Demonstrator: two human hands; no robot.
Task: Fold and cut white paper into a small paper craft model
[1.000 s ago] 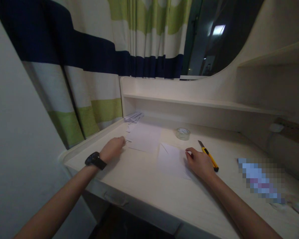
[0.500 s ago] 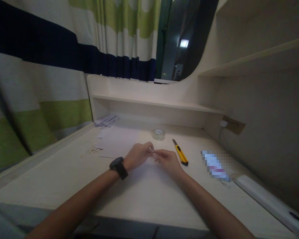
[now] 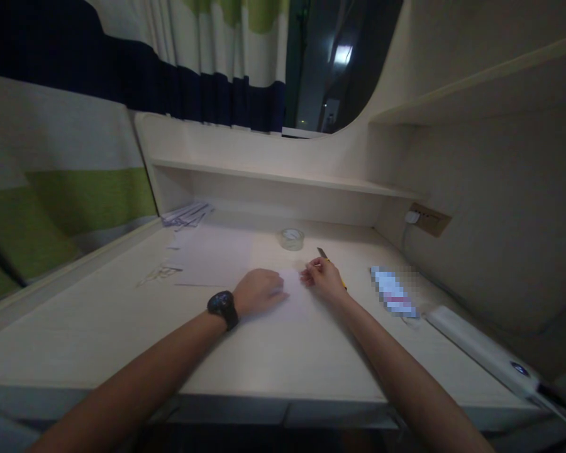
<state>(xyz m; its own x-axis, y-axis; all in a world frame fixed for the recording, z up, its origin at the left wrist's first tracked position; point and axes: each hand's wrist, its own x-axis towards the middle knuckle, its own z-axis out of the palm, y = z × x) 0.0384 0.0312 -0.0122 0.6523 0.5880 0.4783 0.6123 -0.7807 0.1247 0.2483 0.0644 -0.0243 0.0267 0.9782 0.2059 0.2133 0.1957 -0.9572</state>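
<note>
My left hand (image 3: pixel 260 293), with a black watch (image 3: pixel 223 308) on its wrist, lies low over the desk with its fingers stretched out. It rests at the left edge of a pale sheet of paper (image 3: pixel 295 299), which is faint against the desk. To the right, my right hand (image 3: pixel 324 279) is raised slightly, its fingers bent in a pinch near the sheet's far edge. Whatever is between those fingertips is too small to make out. Partly behind the right hand lies a yellow utility knife (image 3: pixel 322 253), its blade showing. A roll of clear tape (image 3: pixel 292 239) lies beyond both hands.
White sheets (image 3: pixel 212 255) lie at the left, with folded paper strips (image 3: pixel 187 214) behind them and thin pale scraps (image 3: pixel 159 274) beside them. At the right are a blurred-out phone-like object (image 3: pixel 392 292) and a white bar-shaped device (image 3: pixel 476 346). A shelf (image 3: pixel 283 176) runs along the back.
My hands, which met fingertip to fingertip, have come apart. The right moved up and right, now partly covering the knife; the left lowered and spread its fingers. The whole view shifted slightly.
</note>
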